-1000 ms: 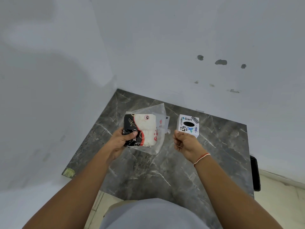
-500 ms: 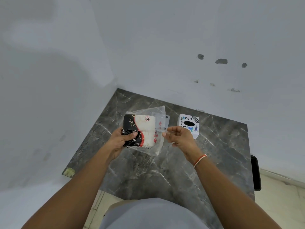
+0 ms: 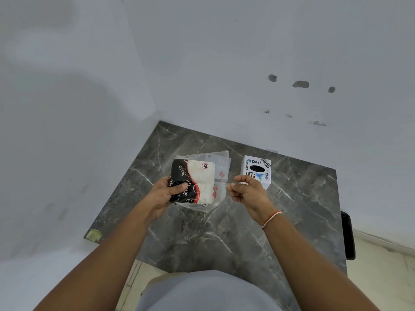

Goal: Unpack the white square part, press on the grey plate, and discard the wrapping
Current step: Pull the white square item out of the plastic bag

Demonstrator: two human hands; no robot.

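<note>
My left hand (image 3: 166,193) grips the left side of a clear plastic bag (image 3: 222,163), held just above the dark marble table (image 3: 224,239). Inside the bag is a flat pack printed black, cream and red (image 3: 197,182). Behind it shows a pale flat piece with a small hole (image 3: 210,157). My right hand (image 3: 248,190) hovers at the bag's right edge with its fingers curled. Whether its fingertips pinch the plastic is unclear. A white square box with stickers and a black oval opening (image 3: 257,169) stands on the table just behind my right hand.
The table sits in a corner, with white walls (image 3: 224,63) close at the back and left. A dark object (image 3: 348,234) hangs beyond the table's right edge. A yellowish patch (image 3: 93,234) marks the near left corner. Pale floor lies to the right.
My right hand moved left from in front of the white box to the bag's right edge, then drew back slightly to the right. My left hand kept holding the bag.
</note>
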